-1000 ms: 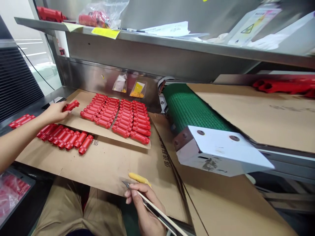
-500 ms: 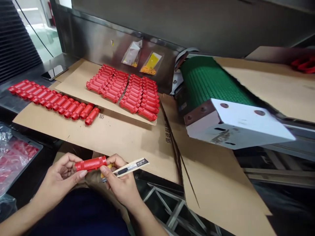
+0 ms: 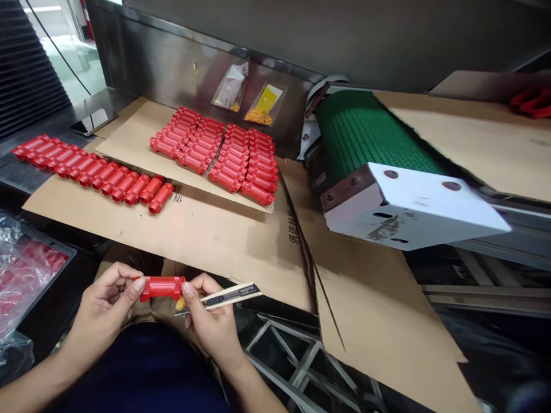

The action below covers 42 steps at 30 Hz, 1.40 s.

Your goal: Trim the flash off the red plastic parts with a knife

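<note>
My left hand (image 3: 109, 298) pinches one end of a red ribbed plastic tube (image 3: 162, 288), which lies level in front of my lap. The fingers of my right hand (image 3: 212, 312) are wrapped round a cream-and-black utility knife (image 3: 230, 296), its tip pointing left below the tube. My right thumb and forefinger also touch the tube's right end. A small yellow piece (image 3: 181, 304) shows at the right fingertips; whether it is worn on a finger I cannot tell. Ahead, a slanting row of red tubes (image 3: 101, 175) lies along the cardboard (image 3: 206, 241).
More red tubes (image 3: 215, 149) stand in rows on a raised cardboard sheet. Two clear bags with yellow pieces (image 3: 260, 109) lean at the metal back wall. A green conveyor belt (image 3: 370, 135) with a white end bracket juts in at right. A phone (image 3: 93, 120) and a plastic-lined bin (image 3: 32, 281) are at left.
The red tube has turned from slightly tilted to nearly level and shifted a little right. My left thumb now lies on its left end. The knife stays in my right hand.
</note>
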Motion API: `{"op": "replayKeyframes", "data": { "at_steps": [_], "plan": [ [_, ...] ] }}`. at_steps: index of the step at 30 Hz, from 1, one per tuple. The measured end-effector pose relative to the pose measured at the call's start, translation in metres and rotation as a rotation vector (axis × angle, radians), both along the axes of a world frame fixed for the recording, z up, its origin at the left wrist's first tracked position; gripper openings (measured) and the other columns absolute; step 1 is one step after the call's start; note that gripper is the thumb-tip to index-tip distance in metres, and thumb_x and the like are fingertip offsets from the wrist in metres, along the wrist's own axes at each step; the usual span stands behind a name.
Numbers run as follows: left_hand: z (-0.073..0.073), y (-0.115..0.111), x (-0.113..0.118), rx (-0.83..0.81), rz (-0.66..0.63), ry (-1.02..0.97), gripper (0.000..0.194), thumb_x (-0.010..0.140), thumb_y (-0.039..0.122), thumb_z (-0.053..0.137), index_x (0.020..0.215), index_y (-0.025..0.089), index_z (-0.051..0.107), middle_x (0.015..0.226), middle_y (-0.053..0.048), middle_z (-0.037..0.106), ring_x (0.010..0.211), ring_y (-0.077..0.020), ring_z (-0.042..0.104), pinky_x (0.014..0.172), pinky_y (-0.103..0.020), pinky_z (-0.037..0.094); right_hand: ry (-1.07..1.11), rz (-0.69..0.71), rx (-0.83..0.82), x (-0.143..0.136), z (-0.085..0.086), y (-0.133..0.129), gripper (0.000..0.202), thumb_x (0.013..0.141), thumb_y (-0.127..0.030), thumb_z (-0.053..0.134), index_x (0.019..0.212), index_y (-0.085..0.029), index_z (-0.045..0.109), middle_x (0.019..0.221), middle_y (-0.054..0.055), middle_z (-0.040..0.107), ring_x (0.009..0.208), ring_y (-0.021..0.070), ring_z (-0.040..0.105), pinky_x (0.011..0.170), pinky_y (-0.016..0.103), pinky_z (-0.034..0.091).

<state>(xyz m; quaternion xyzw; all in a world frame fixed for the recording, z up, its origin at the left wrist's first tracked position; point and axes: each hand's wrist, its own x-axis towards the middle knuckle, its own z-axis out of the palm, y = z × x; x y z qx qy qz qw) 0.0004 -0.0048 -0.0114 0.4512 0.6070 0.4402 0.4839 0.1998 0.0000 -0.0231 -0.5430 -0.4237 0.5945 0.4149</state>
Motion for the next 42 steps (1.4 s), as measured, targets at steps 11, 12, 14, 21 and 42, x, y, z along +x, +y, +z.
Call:
{"op": "replayKeyframes", "data": {
  "at_steps": [11,12,14,21,42],
  "plan": [
    [-0.007,0.002,-0.003,-0.070,-0.020,-0.032,0.035,0.096,0.054,0.072,0.085,0.021,0.071,0.065,0.002,0.062,0.052,-0.0116,0.052,0.050,-0.021,0.045,-0.012,0.062,0.023,0.001,0.003,-0.002,0.052,0.095,-0.069,0.068,0.080,-0.021,0.056,0.053,-0.006,0.051,0.041,0.0080,0.046,0.041,0.018,0.034],
    [-0.008,0.002,-0.004,-0.071,-0.029,-0.019,0.035,0.096,0.054,0.070,0.083,0.021,0.071,0.063,0.003,0.060,0.052,-0.0115,0.052,0.049,-0.020,0.045,-0.017,0.066,0.022,0.002,0.002,-0.002,0.052,0.095,-0.069,0.068,0.081,-0.021,0.056,0.053,-0.006,0.051,0.042,0.0081,0.046,0.041,0.018,0.034],
    [-0.006,0.006,-0.008,-0.050,-0.082,0.046,0.034,0.097,0.053,0.070,0.083,0.022,0.073,0.061,0.003,0.061,0.051,-0.0120,0.054,0.049,-0.021,0.045,-0.041,0.080,0.038,0.005,0.001,-0.001,0.050,0.097,-0.067,0.066,0.081,-0.021,0.056,0.055,-0.005,0.053,0.043,0.0085,0.046,0.042,0.019,0.034],
    [0.017,0.033,-0.023,0.153,-0.546,0.292,0.028,0.095,0.034,0.070,0.117,0.030,0.087,0.110,-0.008,0.086,0.094,-0.0248,0.081,0.081,-0.030,0.062,-0.293,0.224,0.258,0.019,0.003,0.005,0.038,0.105,-0.048,0.059,0.078,-0.020,0.059,0.064,0.000,0.061,0.055,0.0117,0.050,0.052,0.024,0.038],
    [0.017,0.035,-0.022,0.142,-0.538,0.171,0.028,0.093,0.025,0.068,0.109,0.032,0.090,0.098,-0.006,0.087,0.086,-0.0241,0.081,0.075,-0.028,0.062,-0.283,0.206,0.325,0.018,0.005,0.005,0.037,0.106,-0.045,0.060,0.077,-0.021,0.061,0.063,0.000,0.066,0.053,0.0121,0.054,0.053,0.024,0.040]
  ]
}}
